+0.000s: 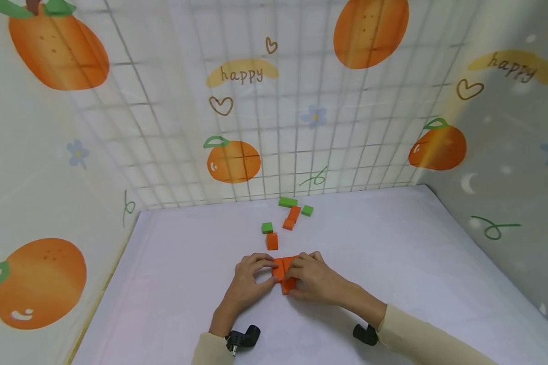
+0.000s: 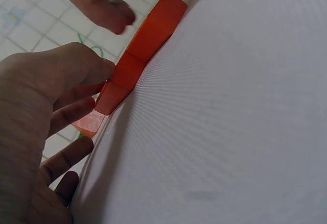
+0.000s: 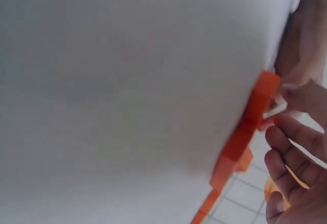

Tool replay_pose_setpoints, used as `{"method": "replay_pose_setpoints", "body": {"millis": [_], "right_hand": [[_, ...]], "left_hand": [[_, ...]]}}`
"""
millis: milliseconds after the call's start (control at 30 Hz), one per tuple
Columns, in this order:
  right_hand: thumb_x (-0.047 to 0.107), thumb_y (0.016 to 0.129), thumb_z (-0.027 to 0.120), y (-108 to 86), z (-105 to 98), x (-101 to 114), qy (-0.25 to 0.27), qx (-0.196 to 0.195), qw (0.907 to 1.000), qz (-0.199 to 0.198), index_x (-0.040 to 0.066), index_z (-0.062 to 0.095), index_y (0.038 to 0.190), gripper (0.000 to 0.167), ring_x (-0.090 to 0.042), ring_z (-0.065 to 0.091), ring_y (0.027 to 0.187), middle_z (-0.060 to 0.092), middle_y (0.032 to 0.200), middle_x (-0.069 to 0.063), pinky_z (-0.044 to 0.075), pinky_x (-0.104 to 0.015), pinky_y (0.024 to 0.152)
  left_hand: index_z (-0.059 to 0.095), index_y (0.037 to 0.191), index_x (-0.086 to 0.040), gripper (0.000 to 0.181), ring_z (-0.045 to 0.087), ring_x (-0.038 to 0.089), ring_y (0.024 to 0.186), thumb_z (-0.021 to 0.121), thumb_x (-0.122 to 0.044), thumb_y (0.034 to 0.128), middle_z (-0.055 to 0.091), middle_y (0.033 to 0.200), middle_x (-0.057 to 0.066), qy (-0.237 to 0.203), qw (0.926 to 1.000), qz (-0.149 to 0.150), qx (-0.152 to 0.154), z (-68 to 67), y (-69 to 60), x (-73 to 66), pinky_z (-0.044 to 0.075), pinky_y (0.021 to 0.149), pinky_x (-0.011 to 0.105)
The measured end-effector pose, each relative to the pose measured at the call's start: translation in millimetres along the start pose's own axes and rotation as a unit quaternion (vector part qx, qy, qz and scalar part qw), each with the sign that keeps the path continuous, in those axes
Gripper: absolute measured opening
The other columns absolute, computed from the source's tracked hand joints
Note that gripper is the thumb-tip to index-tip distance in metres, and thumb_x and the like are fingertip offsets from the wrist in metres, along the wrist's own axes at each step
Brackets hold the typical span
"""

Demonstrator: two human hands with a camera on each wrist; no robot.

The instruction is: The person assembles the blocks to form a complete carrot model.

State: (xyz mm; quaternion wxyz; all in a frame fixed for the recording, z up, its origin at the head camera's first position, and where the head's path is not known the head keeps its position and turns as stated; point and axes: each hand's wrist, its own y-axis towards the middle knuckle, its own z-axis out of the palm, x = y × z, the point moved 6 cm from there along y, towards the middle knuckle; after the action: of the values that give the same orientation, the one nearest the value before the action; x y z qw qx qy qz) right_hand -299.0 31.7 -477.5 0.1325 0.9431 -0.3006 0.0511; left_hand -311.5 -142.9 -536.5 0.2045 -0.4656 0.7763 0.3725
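Note:
Several orange blocks [image 1: 288,286] lie together on the white table, their edges touching. My left hand [image 1: 248,279] holds the leftmost orange block [image 1: 278,268], with the thumb at its near end and a finger at its far end. In the left wrist view the left thumb touches the row of orange blocks [image 2: 150,34]. My right hand [image 1: 317,279] is over the right side of the group and hides part of it. Its fingers are loosely bent beside the orange blocks [image 3: 236,141] in the right wrist view, with a small gap visible.
Beyond the hands lie a separate orange block [image 1: 272,242], a small green block [image 1: 267,227], two more orange blocks [image 1: 294,214], a long green block [image 1: 287,202] and another green block [image 1: 307,210]. A printed curtain over a wire grid [image 1: 274,126] stands behind the table.

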Motion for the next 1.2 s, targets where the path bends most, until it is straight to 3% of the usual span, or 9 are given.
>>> {"method": "replay_pose_setpoints", "body": {"millis": [300,567,733,933,1200], "right_hand": [[0.024,0.087,0.078,28.8,-19.5,-31.1,0.021,-0.03,0.9976,0.06,0.013,0.074,0.108,0.023,-0.02,0.054,0.107,0.065,0.108,0.002,0.035,-0.043,0.084],[0.022,0.088,0.077,59.3,-15.4,-80.5,0.01,-0.032,0.9899,0.138,0.011,0.074,0.113,0.027,-0.026,0.054,0.112,0.066,0.115,-0.003,0.035,-0.051,0.088],[0.023,0.089,0.075,70.7,-11.4,-107.9,0.002,-0.036,0.9848,0.17,0.012,0.072,0.116,0.029,-0.027,0.052,0.114,0.065,0.119,-0.004,0.035,-0.049,0.086],[0.026,0.091,0.073,80.5,-3.7,-123.7,-0.006,-0.026,0.9838,0.177,0.013,0.072,0.117,0.029,-0.029,0.05,0.117,0.062,0.122,-0.007,0.035,-0.049,0.086],[0.031,0.087,0.079,85.5,6.3,-126.0,-0.035,-0.006,0.9868,0.158,0.017,0.077,0.11,0.027,-0.024,0.054,0.11,0.066,0.115,-0.001,0.035,-0.046,0.083]], "left_hand": [[0.074,0.115,-0.025,0.027,0.047,0.012,0.121,0.076,-0.031,0.088,0.061,0.126,-0.011,-0.005,1.0,-0.003,-0.001,1.2,-0.8,2.4,0.031,0.104,0.054],[0.074,0.114,-0.027,0.027,0.047,0.012,0.121,0.076,-0.03,0.0875,0.06,0.126,-0.012,-0.009,0.9999,-0.011,-0.001,0.3,-1.0,1.3,0.031,0.104,0.054],[0.074,0.115,-0.026,0.027,0.047,0.013,0.121,0.076,-0.029,0.0875,0.06,0.126,-0.012,-0.001,1.0,-0.004,-0.001,0.9,0.0,0.8,0.031,0.103,0.055],[0.075,0.114,-0.025,0.027,0.047,0.012,0.12,0.077,-0.027,0.0866,0.061,0.125,-0.011,0.003,1.0,-0.005,-0.001,0.2,0.9,-0.7,0.032,0.104,0.053],[0.074,0.114,-0.025,0.027,0.047,0.014,0.121,0.076,-0.028,0.0874,0.06,0.126,-0.01,0.002,1.0,-0.007,0.002,-0.4,0.3,-1.4,0.031,0.104,0.054]]}}
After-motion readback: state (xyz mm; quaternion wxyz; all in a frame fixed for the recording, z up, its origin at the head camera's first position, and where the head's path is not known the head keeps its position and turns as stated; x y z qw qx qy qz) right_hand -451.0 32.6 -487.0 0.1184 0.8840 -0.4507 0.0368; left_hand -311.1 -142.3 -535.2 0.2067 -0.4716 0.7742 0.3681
